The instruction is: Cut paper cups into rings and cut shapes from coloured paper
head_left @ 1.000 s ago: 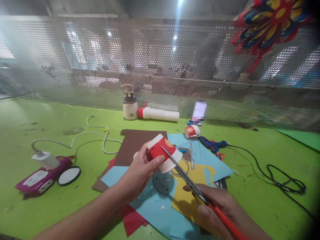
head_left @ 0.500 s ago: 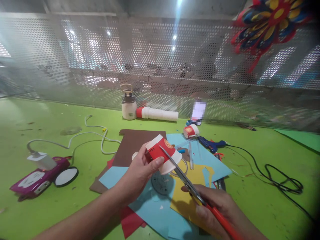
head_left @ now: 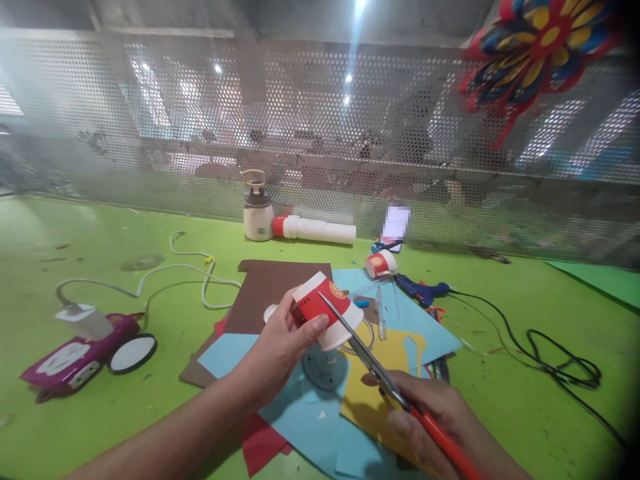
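Observation:
My left hand (head_left: 283, 343) grips a red and white paper cup (head_left: 325, 308), held on its side above the coloured paper. My right hand (head_left: 433, 417) is closed on the red handles of a pair of scissors (head_left: 375, 368). The scissor blades reach up to the cup, and their tip lies against its red band. Beneath the cup lie a grey disc (head_left: 323, 365) and sheets of blue paper (head_left: 310, 413), yellow paper (head_left: 373, 400), brown paper (head_left: 267, 287) and red paper (head_left: 257, 440).
A green table (head_left: 100, 413) carries a purple toy car (head_left: 83, 353) with a white charger and cable (head_left: 165, 270) at left. A white bottle (head_left: 259, 215), a stack of cups (head_left: 315, 230), another cup (head_left: 383, 263), a blue glue gun (head_left: 420, 288) and black cord (head_left: 560, 363) lie behind. A perforated metal screen (head_left: 300, 127) backs the table.
Both hands, the cup and the scissors have stayed almost still. The view has shifted slightly.

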Demonstrator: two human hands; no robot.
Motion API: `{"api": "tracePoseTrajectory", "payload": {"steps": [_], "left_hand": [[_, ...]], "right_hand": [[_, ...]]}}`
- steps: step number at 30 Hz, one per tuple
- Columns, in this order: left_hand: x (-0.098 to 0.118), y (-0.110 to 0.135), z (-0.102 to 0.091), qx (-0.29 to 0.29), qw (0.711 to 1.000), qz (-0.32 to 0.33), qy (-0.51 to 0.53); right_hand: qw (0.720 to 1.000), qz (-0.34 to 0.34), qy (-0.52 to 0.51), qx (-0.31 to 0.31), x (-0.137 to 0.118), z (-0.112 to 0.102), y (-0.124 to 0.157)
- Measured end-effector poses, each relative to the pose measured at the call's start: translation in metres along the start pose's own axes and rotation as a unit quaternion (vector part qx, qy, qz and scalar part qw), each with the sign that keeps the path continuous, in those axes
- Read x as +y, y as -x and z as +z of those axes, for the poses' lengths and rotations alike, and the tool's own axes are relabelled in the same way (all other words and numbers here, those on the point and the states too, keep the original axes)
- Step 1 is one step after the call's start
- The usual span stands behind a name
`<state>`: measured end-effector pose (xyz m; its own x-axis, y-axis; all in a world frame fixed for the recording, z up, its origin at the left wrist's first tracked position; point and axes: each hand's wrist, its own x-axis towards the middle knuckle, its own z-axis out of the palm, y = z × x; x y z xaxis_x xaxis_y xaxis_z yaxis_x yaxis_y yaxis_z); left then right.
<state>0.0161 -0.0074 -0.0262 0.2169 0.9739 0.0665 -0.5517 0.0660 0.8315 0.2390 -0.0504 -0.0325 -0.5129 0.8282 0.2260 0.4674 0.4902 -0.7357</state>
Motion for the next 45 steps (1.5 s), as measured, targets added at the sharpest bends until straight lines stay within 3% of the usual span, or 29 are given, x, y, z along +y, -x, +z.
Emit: {"api": "tracePoseTrajectory", "payload": {"steps": [12, 20, 24, 31, 34, 39, 42, 45], "left_hand": [[0.0, -0.002, 0.0, 0.009, 1.0, 0.013, -0.019], [-0.002, -0.003, -0.001, -0.008, 1.0, 0.011, -0.009], [0.002, -0.001, -0.001, -0.014, 1.0, 0.001, -0.009], [0.031, -0.01, -0.027, -0.105, 0.993, -0.012, -0.053], [0.042, -0.013, -0.035, -0.146, 0.979, -0.032, -0.136], [0.05, -0.014, -0.037, -0.182, 0.97, -0.025, -0.157], [0.055, -0.015, -0.041, -0.169, 0.969, -0.03, -0.176], [0.062, -0.015, -0.043, -0.099, 0.978, -0.023, -0.181]], "right_hand": [[0.998, 0.044, -0.007, 0.051, -0.006, 0.008, -0.001], [0.997, 0.075, -0.011, 0.023, -0.009, 0.004, 0.0], [0.999, 0.04, -0.019, 0.019, -0.007, 0.003, 0.0], [0.998, 0.006, -0.001, -0.058, -0.007, -0.016, -0.004], [0.993, 0.024, 0.042, -0.104, -0.012, -0.025, -0.004], [0.979, 0.074, 0.075, -0.174, -0.018, -0.035, -0.004], [0.973, 0.091, 0.097, -0.19, -0.015, -0.041, -0.002], [0.97, 0.095, 0.128, -0.181, -0.01, -0.047, 0.001]]}}
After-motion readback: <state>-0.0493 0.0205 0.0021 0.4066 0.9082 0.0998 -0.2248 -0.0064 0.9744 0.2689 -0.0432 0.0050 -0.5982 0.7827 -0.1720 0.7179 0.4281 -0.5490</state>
